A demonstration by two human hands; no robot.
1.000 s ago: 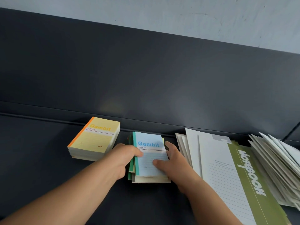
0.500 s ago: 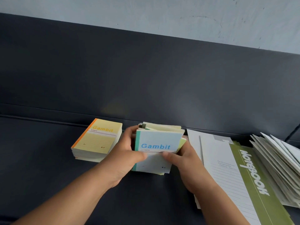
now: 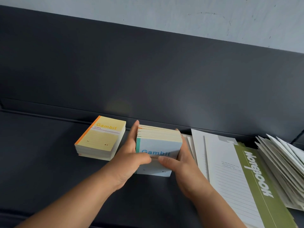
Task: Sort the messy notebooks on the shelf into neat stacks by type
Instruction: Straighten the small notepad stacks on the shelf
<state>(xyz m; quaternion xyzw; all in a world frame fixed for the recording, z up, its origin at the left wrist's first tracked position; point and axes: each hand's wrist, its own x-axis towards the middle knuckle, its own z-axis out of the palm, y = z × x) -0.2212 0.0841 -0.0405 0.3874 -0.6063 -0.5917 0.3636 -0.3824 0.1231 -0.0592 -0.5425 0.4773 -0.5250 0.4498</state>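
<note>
Blue Gambit notebooks (image 3: 159,148) stood upright in one bundle, its sides gripped by the left hand (image 3: 130,159) and right hand (image 3: 184,163), beside the yellow stack (image 3: 102,139) on the shelf (image 3: 41,153).

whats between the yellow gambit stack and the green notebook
In the head view: the blue Gambit bundle, stood on edge and gripped by the left hand and right hand, then white lined sheets beside the green notebook.

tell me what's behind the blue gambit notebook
More small notebooks stood on edge, cream page edges up, pressed behind the blue notebook between the left hand and right hand. Their covers are hidden, so types can't be told.
</note>
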